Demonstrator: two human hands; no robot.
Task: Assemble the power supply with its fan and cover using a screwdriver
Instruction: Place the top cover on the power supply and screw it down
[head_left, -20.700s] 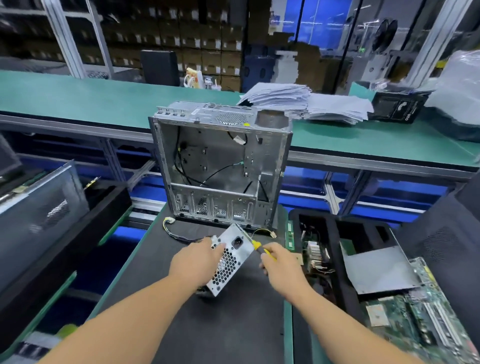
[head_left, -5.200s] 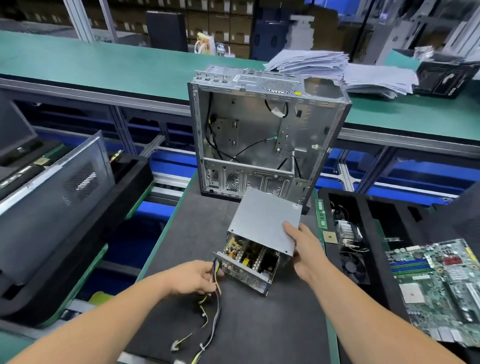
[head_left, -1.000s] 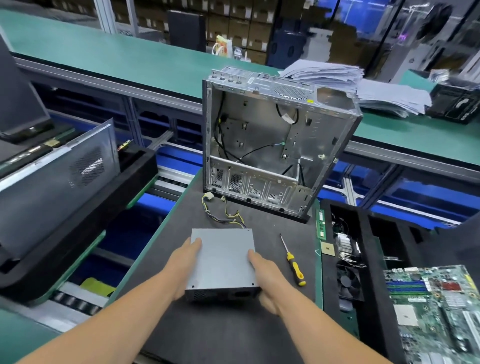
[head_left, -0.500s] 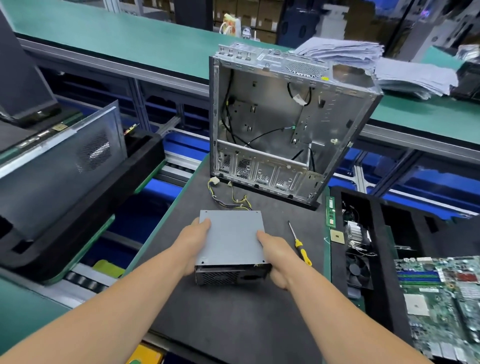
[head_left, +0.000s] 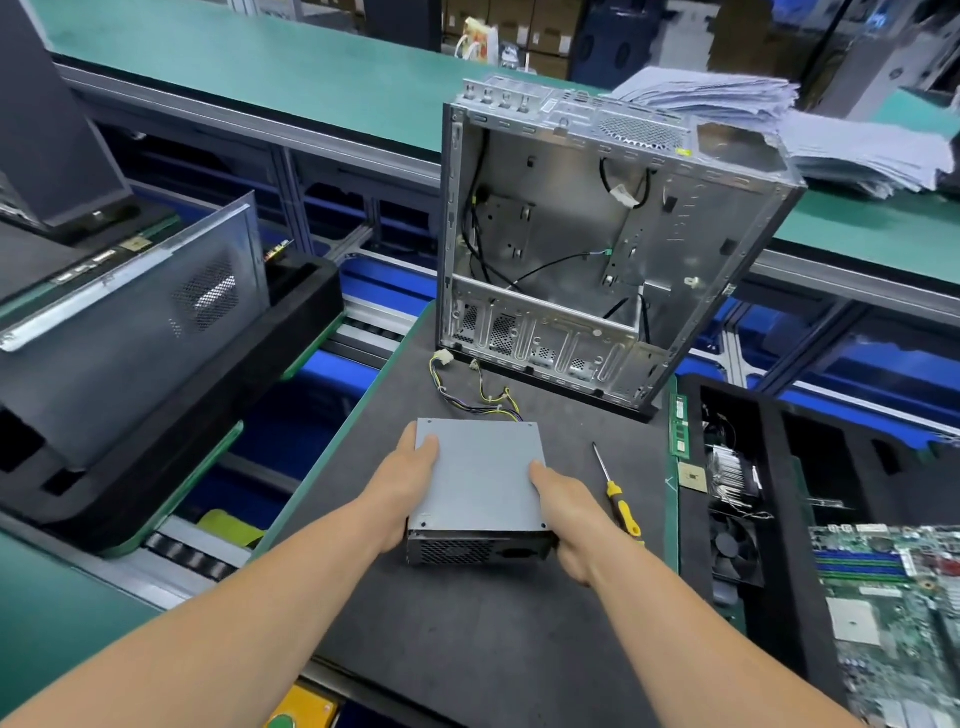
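Fingers (head_left: 426, 448) of the left hand (head_left: 402, 488) and right hand (head_left: 569, 519) are clamping the closed power supply (head_left: 480, 475) from both sides on the dark surface (head_left: 467, 623). Its cable bundle (head_left: 478, 392) is trailing toward the open computer case (head_left: 597, 234) standing at the far edge. Just right, a yellow-handled screwdriver (head_left: 618, 493) is lying untouched.

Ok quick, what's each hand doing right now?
Left hand: closed on the left side of the grey metal power supply box.
Right hand: closed on its right side.
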